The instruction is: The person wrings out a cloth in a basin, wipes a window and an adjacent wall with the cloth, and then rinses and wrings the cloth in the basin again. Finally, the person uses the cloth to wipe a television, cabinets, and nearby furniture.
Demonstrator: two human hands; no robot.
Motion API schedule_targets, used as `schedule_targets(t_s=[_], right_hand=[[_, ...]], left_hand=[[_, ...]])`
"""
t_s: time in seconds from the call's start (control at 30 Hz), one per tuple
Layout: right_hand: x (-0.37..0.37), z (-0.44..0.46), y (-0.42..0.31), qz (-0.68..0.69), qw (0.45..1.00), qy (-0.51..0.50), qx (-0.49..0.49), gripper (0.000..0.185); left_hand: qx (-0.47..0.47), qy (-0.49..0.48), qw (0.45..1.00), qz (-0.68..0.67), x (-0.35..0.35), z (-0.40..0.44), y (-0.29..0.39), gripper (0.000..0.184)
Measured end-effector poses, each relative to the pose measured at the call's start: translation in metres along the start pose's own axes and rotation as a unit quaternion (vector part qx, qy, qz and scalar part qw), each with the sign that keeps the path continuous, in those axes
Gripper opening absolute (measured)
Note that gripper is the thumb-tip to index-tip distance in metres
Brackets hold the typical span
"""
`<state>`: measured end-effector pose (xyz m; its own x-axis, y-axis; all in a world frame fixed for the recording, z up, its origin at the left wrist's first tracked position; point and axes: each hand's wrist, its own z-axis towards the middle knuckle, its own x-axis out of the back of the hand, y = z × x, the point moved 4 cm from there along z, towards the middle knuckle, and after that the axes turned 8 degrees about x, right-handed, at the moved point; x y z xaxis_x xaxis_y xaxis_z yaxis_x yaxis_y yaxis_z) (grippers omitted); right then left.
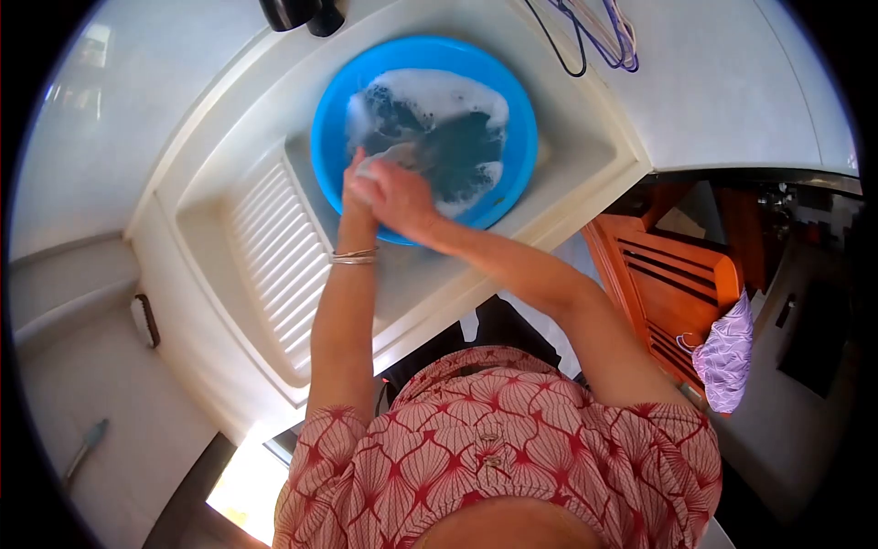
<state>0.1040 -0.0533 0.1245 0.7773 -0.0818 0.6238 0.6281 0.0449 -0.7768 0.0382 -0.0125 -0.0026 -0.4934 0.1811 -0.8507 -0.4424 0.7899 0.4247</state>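
Where the right hand [402, 192] meets the left hand [355, 196], blur hides whether either grasps anything; beneath them, a blue basin [519, 119] holds foamy water [462, 151].

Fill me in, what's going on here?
A person has both hands together over a blue basin of soapy water. The right hand is up against the left hand, with something pale at them, too blurred to identify. White foam floats on part of the water. The basin stands in a pale sink, to the right of its ribbed washboard.
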Motion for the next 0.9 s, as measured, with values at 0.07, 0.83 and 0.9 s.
schedule_targets(t_s=[0.07, 0.83, 0.9], right_hand=[[0.003, -0.003, -0.03, 0.062, 0.99, 0.095, 0.085, 0.022], [0.044, -0.029, 0.006, 0.061, 0.985, -0.14, 0.077, 0.035], [0.061, -0.017, -0.003, 0.163, 0.971, -0.173, -0.001, 0.035]], left_hand=[[-0.29, -0.02, 0.957, -0.006, -0.049, -0.028, 0.011, 0.027], [0.189, 0.121, 0.971, -0.085, -0.056, -0.006, -0.001, 0.038], [0.162, 0.112, 0.978, -0.071, -0.053, -0.005, -0.003, 0.034]])
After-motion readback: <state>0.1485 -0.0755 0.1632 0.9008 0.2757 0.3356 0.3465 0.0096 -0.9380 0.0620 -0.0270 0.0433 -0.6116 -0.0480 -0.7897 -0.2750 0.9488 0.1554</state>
